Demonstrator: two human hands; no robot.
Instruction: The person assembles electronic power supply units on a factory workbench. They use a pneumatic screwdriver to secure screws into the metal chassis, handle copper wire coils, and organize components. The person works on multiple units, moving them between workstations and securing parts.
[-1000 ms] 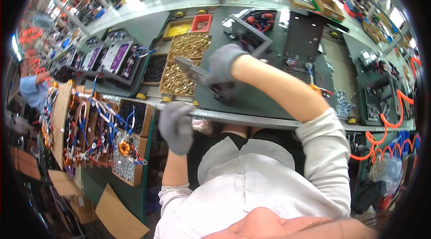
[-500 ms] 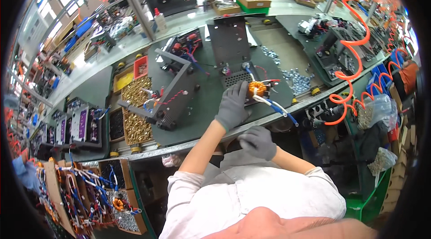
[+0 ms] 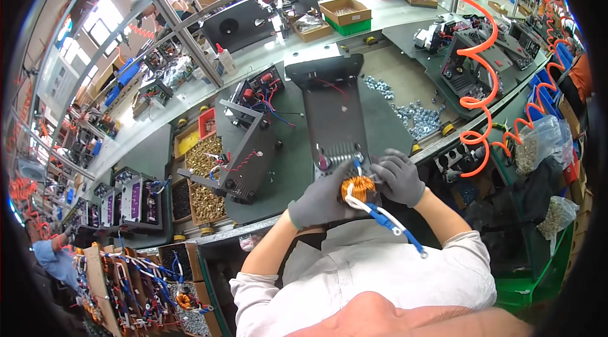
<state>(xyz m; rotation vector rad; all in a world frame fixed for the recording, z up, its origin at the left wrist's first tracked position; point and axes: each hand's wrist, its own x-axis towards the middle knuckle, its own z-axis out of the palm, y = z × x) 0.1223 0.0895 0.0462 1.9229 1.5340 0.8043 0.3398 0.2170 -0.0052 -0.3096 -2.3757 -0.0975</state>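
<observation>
Between my hands is a dark, bent sheet-metal chassis (image 3: 332,115) with a slotted near end. It sits closer to me, its far upright flange tilted. At its near end is a copper-wound ring coil (image 3: 358,189), with white and blue leads (image 3: 387,220) hanging toward me. My left hand (image 3: 320,203), gloved in grey, is closed round the near left corner beside the coil. My gloved right hand (image 3: 400,179) has its fingers bent at the near right edge, right of the coil; its fingertips are partly hidden.
Left of the chassis stands another bracket-like frame (image 3: 250,153) with wires. Farther left are bins of brass-coloured screws (image 3: 206,175). Loose silver fasteners (image 3: 418,120) lie right of the mat. An orange coiled hose (image 3: 484,58) hangs at the right. A co-worker's arm (image 3: 54,245) shows at far left.
The chassis has come toward me and tilted, with the coil and leads. My right hand has risen from near my lap to the chassis edge; my left has moved nearer.
</observation>
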